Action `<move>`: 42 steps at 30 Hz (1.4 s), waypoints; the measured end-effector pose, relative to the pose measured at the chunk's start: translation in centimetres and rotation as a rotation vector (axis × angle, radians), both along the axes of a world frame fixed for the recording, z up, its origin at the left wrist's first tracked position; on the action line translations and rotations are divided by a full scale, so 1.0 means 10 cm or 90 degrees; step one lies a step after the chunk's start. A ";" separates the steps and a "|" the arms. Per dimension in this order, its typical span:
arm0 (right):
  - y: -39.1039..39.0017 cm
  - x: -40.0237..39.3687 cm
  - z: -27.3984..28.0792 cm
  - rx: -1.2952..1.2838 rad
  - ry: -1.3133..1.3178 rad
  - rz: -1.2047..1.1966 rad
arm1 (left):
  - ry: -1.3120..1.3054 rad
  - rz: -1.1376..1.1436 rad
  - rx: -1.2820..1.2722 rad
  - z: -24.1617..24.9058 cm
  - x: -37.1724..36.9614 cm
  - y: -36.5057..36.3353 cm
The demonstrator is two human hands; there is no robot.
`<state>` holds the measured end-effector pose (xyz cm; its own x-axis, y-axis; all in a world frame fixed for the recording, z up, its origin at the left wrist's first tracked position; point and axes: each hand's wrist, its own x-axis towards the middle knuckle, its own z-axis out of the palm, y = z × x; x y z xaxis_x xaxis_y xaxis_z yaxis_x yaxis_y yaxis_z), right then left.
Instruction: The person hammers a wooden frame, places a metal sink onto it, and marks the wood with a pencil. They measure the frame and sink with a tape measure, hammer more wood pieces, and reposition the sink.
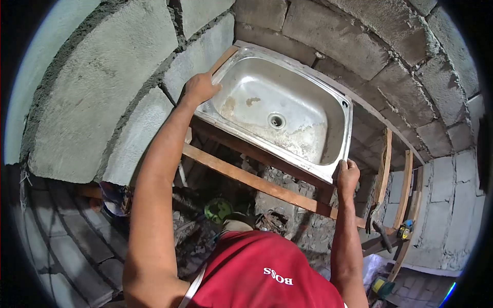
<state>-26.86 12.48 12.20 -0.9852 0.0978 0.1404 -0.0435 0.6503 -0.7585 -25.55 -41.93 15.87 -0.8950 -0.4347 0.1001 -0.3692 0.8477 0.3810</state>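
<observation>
A stained metal sink (287, 105) with a round drain lies on a wooden frame against the block wall. My left hand (201, 88) is closed around its left edge, near a wooden strip (224, 59). At the sink's front right corner, my right hand (347, 177) grips the rim with the thumb on top. Below the sink's front edge, a long wooden bar (257, 184) of the frame runs from left to right. The fingertips under the rim are hidden on both hands.
Block walls (334, 36) rise behind and on both sides. A hammer (381, 233) and a tape measure (405, 229) rest on the frame at the right, beside upright-looking wooden pieces (382, 167). Rubble and a green round object (218, 209) lie below.
</observation>
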 end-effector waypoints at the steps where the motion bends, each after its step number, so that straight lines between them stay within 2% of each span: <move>1: -0.02 0.02 -0.03 0.011 0.011 -0.009 | -0.020 -0.005 -0.015 -0.02 -0.01 0.01; 3: -0.03 0.04 -0.05 0.026 0.018 -0.018 | -0.045 -0.011 -0.026 -0.12 -0.02 0.04; 5: -0.04 0.03 -0.05 0.183 -0.014 0.033 | -0.003 0.007 -0.125 -0.18 0.00 0.08; 6: -0.05 0.05 -0.03 0.183 -0.017 0.030 | -0.005 0.004 -0.125 -0.20 0.01 0.10; 8: 0.00 0.16 0.03 0.389 0.108 0.047 | -0.006 0.051 -0.101 -0.28 0.08 0.20; 11: 0.12 0.04 0.00 0.304 -0.030 0.078 | 0.050 0.050 -0.154 -0.59 0.13 0.15; 13: 0.17 -0.01 -0.19 0.260 0.002 0.087 | 0.093 0.029 -0.182 -0.70 0.15 0.10; 14: 0.09 -0.01 -0.15 0.238 -0.002 0.087 | 0.084 0.028 -0.202 -0.68 0.15 0.11; 15: -0.09 0.06 0.16 0.178 -0.060 0.110 | 0.088 0.016 -0.195 -0.63 0.17 0.14; 16: -0.07 0.04 0.05 0.138 -0.030 0.130 | 0.085 0.003 -0.150 -0.56 0.20 0.15; 18: -0.07 0.07 -0.28 0.100 0.054 0.063 | 0.079 -0.015 -0.108 -0.46 0.20 0.23; 19: -0.05 0.10 -0.34 0.071 0.017 0.052 | 0.073 -0.007 -0.093 -0.43 0.22 0.26; 24: 0.00 0.11 -0.42 0.046 0.041 0.075 | 0.074 -0.001 -0.132 -0.49 0.23 0.22; 27: 0.04 0.08 -0.44 0.098 0.087 0.080 | 0.030 0.073 -0.075 -0.38 0.26 0.34; 31: 0.00 0.08 -0.37 0.048 0.051 0.079 | 0.021 0.028 -0.146 -0.49 0.25 0.27; 42: -0.05 -0.04 -0.33 0.118 0.116 0.069 | 0.038 0.021 -0.151 -0.52 0.26 0.25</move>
